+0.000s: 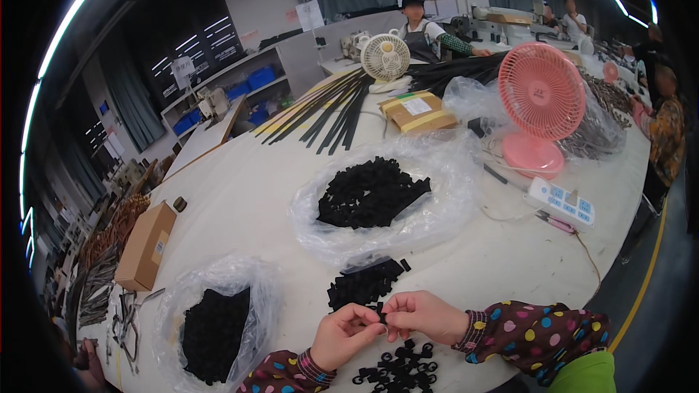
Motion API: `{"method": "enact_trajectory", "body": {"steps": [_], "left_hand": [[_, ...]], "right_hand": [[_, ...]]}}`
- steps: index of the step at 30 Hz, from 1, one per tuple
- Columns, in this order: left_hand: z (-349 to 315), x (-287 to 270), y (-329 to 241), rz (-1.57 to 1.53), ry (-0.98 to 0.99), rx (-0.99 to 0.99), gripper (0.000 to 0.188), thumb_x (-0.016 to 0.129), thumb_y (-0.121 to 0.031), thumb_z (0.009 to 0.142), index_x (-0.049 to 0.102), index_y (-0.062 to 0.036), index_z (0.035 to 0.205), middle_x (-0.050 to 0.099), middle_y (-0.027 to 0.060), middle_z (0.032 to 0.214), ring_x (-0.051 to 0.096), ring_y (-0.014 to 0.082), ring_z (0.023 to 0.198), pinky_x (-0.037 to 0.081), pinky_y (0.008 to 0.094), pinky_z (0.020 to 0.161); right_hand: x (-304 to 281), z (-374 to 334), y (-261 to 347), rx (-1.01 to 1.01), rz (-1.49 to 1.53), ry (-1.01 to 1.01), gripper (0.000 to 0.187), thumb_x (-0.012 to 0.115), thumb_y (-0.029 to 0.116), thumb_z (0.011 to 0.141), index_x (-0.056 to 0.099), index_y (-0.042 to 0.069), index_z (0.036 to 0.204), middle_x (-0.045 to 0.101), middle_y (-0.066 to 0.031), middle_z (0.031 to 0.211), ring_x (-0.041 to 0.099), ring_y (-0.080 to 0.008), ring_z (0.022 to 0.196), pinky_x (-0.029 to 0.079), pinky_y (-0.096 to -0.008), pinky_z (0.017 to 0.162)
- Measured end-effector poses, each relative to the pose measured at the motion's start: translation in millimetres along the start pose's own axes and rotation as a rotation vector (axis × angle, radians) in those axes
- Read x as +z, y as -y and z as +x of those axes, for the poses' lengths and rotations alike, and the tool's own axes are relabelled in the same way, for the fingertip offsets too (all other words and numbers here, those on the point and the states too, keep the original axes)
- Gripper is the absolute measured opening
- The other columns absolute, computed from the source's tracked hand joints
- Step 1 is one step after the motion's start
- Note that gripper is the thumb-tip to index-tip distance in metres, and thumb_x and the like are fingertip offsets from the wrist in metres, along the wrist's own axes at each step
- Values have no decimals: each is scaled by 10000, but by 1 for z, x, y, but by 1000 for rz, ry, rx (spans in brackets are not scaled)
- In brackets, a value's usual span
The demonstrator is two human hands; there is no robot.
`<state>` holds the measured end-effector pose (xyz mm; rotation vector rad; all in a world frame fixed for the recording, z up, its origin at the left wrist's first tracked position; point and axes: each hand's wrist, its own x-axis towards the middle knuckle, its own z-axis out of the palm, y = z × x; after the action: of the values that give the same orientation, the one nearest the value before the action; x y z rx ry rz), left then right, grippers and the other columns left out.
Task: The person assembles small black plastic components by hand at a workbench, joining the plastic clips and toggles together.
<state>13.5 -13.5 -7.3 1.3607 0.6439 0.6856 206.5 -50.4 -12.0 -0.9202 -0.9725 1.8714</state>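
My left hand (341,338) and my right hand (424,316) meet over the near edge of the table, fingertips pinched together. Between them is a small black piece (381,310), mostly hidden by the fingers. Just beyond my hands lies a loose heap of small black pieces (358,285). Nearer to me, under my hands, several black ring-shaped pieces (399,370) are scattered. A clear plastic bag (306,207) lies spread farther off, filled with black pieces (368,191). To the left, another clear bag (263,306) holds more black pieces (215,331).
At the right stand a pink fan (542,94) and a white power strip (561,201) with cords. A taped carton (419,110), black strips (342,105) and a white fan (386,57) lie farther back. At left are a cardboard box (145,247) and scissors (127,320). Co-workers sit beyond.
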Motion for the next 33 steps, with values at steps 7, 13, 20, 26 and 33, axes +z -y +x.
{"method": "enact_trajectory", "body": {"steps": [7, 13, 20, 26, 33], "left_hand": [[-1, 3, 0, 8, -36, 9, 159, 608, 6, 803, 519, 20, 934, 577, 43, 883, 570, 76, 827, 481, 190, 727], [2, 7, 2, -34, -110, 74, 132, 594, 11, 803, 496, 6, 892, 551, 14, 829, 541, 60, 801, 472, 199, 701], [0, 6, 4, -20, -171, -7, 104, 577, -13, 823, 488, -3, 876, 560, 21, 827, 572, 84, 765, 459, 196, 705], [4, 7, 0, -98, -148, -34, 103, 570, -11, 829, 487, -6, 889, 557, 26, 846, 581, 91, 764, 468, 200, 697], [2, 0, 3, 192, -133, -6, 125, 553, 23, 806, 468, -7, 892, 540, 36, 846, 562, 87, 784, 489, 229, 714]], "right_hand": [[6, -1, -2, -72, -120, -63, 125, 564, 132, 829, 527, 31, 892, 587, -16, 790, 603, -92, 698, 436, -190, 576], [12, -2, -9, -294, -335, -159, 140, 606, 65, 790, 517, 13, 883, 586, -13, 785, 595, -78, 701, 463, -202, 602], [21, -5, -3, -504, -771, -296, 148, 654, 108, 750, 543, 32, 812, 578, 10, 744, 556, -57, 644, 459, -203, 582], [13, -2, -7, -344, -590, -276, 176, 671, 129, 734, 548, 35, 817, 585, -11, 702, 571, -79, 621, 464, -211, 572], [18, -6, -4, -656, -1125, -299, 134, 659, 113, 755, 557, 51, 816, 589, -40, 738, 594, -104, 620, 475, -223, 561]]}}
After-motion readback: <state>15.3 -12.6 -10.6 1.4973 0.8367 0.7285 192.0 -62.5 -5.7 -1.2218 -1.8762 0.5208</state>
